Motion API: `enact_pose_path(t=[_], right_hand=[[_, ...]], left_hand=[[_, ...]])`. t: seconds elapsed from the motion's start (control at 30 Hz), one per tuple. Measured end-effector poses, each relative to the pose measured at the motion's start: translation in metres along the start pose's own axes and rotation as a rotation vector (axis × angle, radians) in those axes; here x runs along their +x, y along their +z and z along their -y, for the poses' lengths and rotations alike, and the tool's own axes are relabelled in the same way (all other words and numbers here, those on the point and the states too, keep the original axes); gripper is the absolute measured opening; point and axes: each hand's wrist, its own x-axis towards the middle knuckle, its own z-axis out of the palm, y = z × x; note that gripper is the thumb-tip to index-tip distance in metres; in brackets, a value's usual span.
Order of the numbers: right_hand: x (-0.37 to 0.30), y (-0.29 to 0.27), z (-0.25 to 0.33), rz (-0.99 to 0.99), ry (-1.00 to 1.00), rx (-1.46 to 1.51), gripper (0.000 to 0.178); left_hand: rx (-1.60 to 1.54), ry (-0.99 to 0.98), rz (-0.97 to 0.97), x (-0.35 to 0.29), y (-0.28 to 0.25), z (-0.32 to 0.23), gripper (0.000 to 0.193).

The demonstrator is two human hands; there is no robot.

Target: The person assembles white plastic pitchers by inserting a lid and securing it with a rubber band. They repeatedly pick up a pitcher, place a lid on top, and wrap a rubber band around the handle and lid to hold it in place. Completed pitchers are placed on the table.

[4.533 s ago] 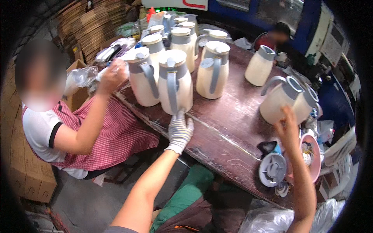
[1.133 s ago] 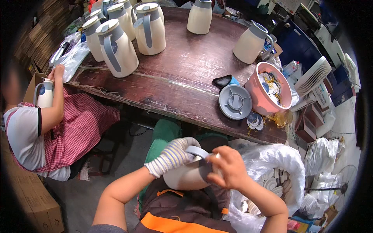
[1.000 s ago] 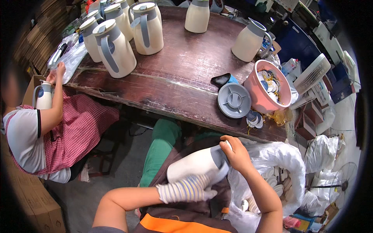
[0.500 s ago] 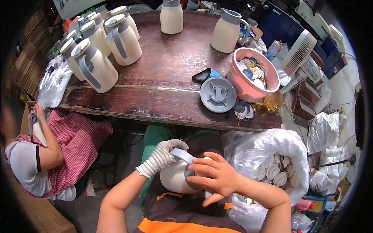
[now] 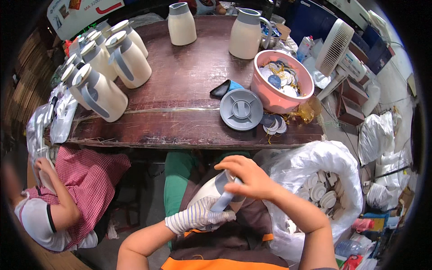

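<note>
1. Jug (image 5: 204,194), cream with a grey top, is held tilted in the lap, below the near edge of the worktop (image 5: 180,90) and well apart from everything on it.
2. A brown wooden worktop is seen above the lap; two groups of cream jugs are carried on it, a cluster (image 5: 103,67) at its left and two more (image 5: 245,33) at its far side.
3. A clear plastic sack (image 5: 315,171) filled with white caps is stood just right of the lap.
4. A co-worker (image 5: 67,198) in a red checked apron is seated at the left, beside clear bags at the worktop's left edge.
5. A white fan (image 5: 335,45) is placed right of the worktop.
6. A pink basin (image 5: 281,99) holding small round parts is set on the worktop's right part.
7. A grey round lid (image 5: 241,109) is laid just left of the basin, touching or nearly touching it.
8. The left hand (image 5: 198,216), in a striped glove, is wrapped around the jug's grey handle from below.
9. The right hand (image 5: 249,177), bare, is curled over the jug's grey top, fingers pressed on it.
</note>
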Motion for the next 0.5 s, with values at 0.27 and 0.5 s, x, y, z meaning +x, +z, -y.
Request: enact_pose_path(t=[0.27, 0.5], right_hand=[[0.013, -0.058, -0.130, -0.685, 0.461, -0.745, 0.035], [0.021, -0.046, -0.143, -0.754, 0.435, -0.875, 0.039]], left_hand=[[-0.281, 0.238, -0.321, 0.002, -0.005, -0.024, 0.031], [-0.327, 0.305, -0.359, 0.011, -0.017, -0.018, 0.033]])
